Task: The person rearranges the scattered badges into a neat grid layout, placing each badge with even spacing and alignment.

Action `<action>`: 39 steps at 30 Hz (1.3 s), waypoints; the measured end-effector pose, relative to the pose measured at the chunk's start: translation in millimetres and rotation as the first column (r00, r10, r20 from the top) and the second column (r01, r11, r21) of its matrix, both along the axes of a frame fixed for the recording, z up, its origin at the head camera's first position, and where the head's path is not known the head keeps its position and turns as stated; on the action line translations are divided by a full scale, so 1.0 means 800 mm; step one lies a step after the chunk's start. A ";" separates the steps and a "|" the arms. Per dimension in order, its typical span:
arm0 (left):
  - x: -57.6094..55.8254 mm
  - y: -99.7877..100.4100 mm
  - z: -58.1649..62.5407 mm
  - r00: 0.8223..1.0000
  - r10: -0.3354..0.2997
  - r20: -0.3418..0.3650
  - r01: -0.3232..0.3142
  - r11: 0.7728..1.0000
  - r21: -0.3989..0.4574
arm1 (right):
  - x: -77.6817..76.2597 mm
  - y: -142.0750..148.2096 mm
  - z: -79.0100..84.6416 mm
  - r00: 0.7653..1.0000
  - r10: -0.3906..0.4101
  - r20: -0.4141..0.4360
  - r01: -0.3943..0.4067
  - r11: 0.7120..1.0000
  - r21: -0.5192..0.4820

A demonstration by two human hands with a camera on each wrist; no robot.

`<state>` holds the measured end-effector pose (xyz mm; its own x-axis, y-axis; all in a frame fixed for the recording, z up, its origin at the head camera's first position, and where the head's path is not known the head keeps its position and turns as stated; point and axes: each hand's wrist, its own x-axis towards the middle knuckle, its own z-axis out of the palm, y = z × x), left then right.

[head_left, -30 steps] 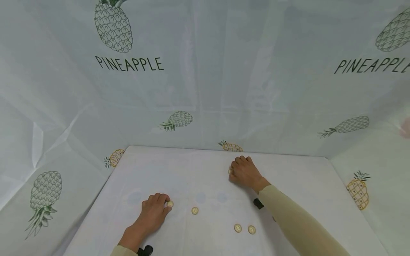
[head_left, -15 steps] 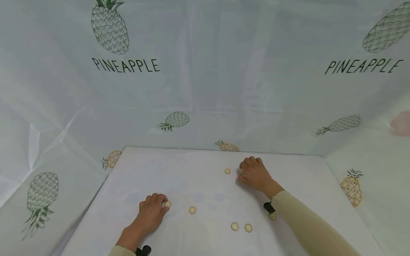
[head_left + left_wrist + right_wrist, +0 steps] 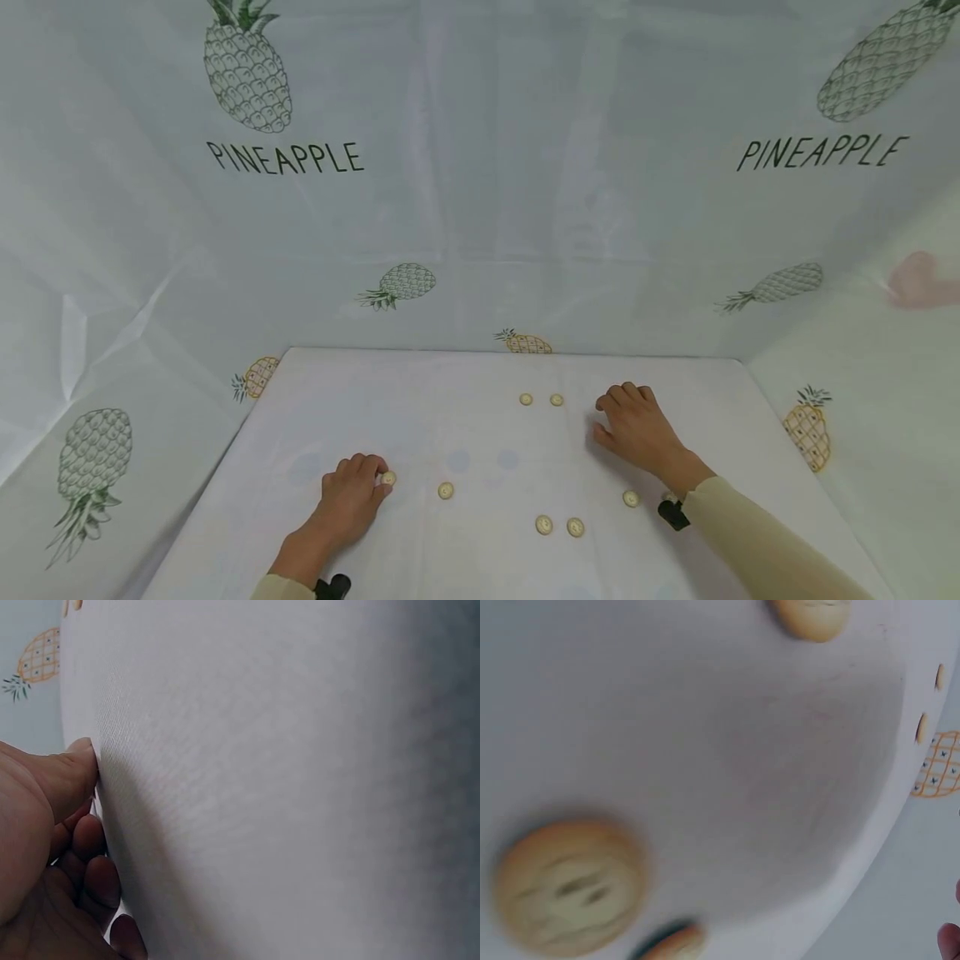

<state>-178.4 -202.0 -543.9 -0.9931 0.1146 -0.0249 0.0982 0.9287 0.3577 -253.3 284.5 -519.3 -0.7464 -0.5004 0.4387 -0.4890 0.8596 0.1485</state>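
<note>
Round golden biscuits lie on the white table. My left hand pinches one biscuit between thumb and forefinger on the table; the left wrist view shows the thumb and curled fingers against the surface, but not that biscuit. Further back, my right hand hovers with loosely bent fingers and nothing in them. To its left are two back biscuits, one beside another. Close under the right wrist camera lies a large-looking biscuit; only fingertips of that hand show there.
A single biscuit lies right of my left hand. Two more, one and its neighbour, lie nearer me. Another biscuit and a partly covered one are by my right wrist. A pineapple-printed sheet walls the table.
My right hand has left the first back biscuit, then the second, and moved right away from both. My left hand keeps its place at its biscuit. The head view has turned slightly right.
</note>
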 end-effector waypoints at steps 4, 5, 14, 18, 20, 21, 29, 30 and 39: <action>-0.001 0.000 0.001 1.000 -0.006 -0.005 0.006 1.000 0.000 | 0.016 0.025 -0.003 1.000 -0.010 -0.006 0.010 1.000 -0.027; -0.001 0.000 0.001 1.000 -0.009 -0.007 0.009 1.000 0.000 | 0.020 0.032 -0.003 1.000 -0.013 -0.008 0.013 0.999 -0.035; -0.001 -0.002 0.000 1.000 -0.010 -0.008 0.010 1.000 -0.011 | 0.054 0.091 -0.005 0.998 -0.031 -0.051 0.029 0.998 -0.048; 0.001 -0.003 -0.002 1.000 -0.002 -0.016 0.002 1.000 -0.020 | 0.067 0.104 -0.006 0.998 -0.038 -0.050 0.036 0.999 -0.035; 0.001 -0.003 -0.003 1.000 -0.003 -0.021 0.002 1.000 -0.027 | 0.075 0.109 -0.007 0.998 -0.050 -0.034 0.049 0.998 -0.026; 0.002 -0.003 -0.004 1.000 -0.004 -0.025 0.003 1.000 -0.031 | 0.078 0.111 -0.008 0.998 -0.058 -0.022 0.058 0.998 -0.020; 0.002 0.001 -0.003 0.999 -0.023 -0.048 0.020 0.998 -0.053 | 0.101 0.127 -0.024 0.996 -0.081 0.041 0.080 0.997 0.017; 0.002 0.001 -0.002 0.999 -0.020 -0.045 0.017 0.998 -0.053 | 0.102 0.129 -0.026 0.997 -0.075 0.036 0.074 0.997 0.018; 0.004 0.005 0.004 1.000 -0.009 -0.021 0.008 0.999 -0.031 | 0.104 0.127 -0.035 0.999 -0.048 0.016 0.048 0.999 0.004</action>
